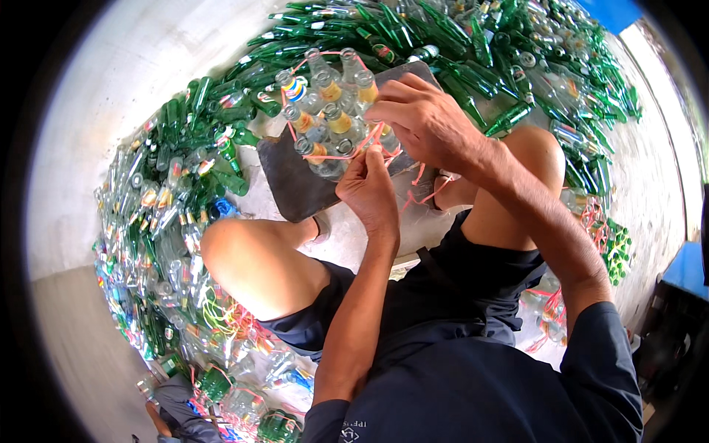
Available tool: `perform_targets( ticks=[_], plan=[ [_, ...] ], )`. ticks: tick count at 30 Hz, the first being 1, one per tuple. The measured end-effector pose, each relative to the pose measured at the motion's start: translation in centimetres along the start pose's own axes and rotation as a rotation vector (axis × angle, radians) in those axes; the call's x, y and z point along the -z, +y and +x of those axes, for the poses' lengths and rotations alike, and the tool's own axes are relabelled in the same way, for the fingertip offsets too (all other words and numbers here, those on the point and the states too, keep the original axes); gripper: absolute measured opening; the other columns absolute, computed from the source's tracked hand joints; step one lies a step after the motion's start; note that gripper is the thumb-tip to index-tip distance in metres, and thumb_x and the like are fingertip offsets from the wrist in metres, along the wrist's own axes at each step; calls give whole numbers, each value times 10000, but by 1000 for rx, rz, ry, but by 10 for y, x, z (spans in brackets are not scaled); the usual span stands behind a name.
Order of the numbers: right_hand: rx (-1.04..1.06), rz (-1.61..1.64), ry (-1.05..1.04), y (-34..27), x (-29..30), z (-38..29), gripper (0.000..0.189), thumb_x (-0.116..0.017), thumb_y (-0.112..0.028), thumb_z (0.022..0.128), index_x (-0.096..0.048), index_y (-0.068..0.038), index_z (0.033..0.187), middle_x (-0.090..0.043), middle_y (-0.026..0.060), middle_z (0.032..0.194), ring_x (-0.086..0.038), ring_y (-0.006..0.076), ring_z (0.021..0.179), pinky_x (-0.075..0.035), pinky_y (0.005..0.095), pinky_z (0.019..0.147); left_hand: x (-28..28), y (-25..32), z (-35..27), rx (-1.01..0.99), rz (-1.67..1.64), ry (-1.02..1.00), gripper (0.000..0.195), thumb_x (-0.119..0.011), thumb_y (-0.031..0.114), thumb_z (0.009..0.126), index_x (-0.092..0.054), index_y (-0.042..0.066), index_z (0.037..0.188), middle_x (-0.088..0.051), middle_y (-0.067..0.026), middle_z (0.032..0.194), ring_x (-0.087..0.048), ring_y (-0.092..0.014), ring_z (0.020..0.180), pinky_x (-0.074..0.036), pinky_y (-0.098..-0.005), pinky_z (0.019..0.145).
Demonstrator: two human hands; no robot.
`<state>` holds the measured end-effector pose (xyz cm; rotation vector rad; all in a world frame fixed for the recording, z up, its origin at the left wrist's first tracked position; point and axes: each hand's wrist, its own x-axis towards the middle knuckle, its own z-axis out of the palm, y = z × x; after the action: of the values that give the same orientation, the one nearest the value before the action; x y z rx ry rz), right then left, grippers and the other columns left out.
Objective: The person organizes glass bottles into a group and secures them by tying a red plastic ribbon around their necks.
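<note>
Before me several clear glass bottles [339,123] stand upright in a tight cluster on a dark board [293,191]. Some have yellow neck labels, and one has a blue and yellow one. Pink plastic twine [325,157] runs around the cluster at the necks. At its near right corner, my left hand [368,191] pinches the twine between thumb and fingers. My right hand [424,119] is just above and to the right, fingers curled around a strand of the same twine; its fingertips are partly hidden. Loose twine ends hang off the board's right side, by my foot.
Green glass bottles [388,33] lie heaped beyond the board, and clear bottles [166,221] pile up on my left. Loose pink and yellow twine [238,321] lies near my left knee. Tied bottle bundles [243,404] stand at lower left, beside another person [185,410].
</note>
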<state>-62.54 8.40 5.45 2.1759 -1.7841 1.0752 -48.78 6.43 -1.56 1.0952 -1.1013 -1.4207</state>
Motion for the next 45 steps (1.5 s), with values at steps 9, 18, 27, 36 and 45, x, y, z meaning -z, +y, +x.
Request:
perform_targets(
  ticks=[9, 18, 27, 36, 45],
  plan=[
    [113, -237, -874, 2, -24, 64, 135, -647, -96, 726, -694, -93, 853, -680, 88, 796, -649, 280, 892, -462, 402, 853, 1, -9, 4, -51, 123, 114, 276, -649, 131, 899, -674, -77, 719, -531, 38, 554, -405, -31, 549, -334, -253, 486],
    [-65, -94, -1356, 15, -45, 99, 182, -645, -140, 747, -700, -35, 884, -690, 161, 835, -665, 326, 790, -498, 437, 699, -5, -13, 1, -64, 71, 130, 289, -666, 154, 917, -681, -82, 750, -604, -17, 592, -473, -60, 569, -402, -274, 520],
    [-131, 160, -1205, 20, -34, 98, 162, -595, -91, 751, -672, 7, 855, -647, 140, 694, -623, 251, 644, -500, 376, 619, -4, -8, -4, 19, 2, 75, 356, -599, 200, 991, -667, -65, 764, -517, 40, 638, -409, -46, 610, -333, -252, 533],
    [-244, 409, -823, 35, -31, 73, 164, -649, -68, 788, -642, 19, 926, -670, 84, 819, -648, 156, 782, -513, 305, 703, -15, -16, -6, 96, -176, 71, 345, -577, 251, 1011, -700, -69, 969, -678, -43, 831, -604, -106, 749, -467, -258, 681],
    [-575, 611, -643, 28, -19, 70, 156, -664, -100, 848, -639, 15, 952, -643, 29, 817, -573, 83, 749, -459, 250, 665, -21, 5, -11, 265, -264, 73, 416, -593, 369, 1000, -704, -28, 943, -665, -20, 856, -519, -79, 700, -401, -242, 629]
  ],
)
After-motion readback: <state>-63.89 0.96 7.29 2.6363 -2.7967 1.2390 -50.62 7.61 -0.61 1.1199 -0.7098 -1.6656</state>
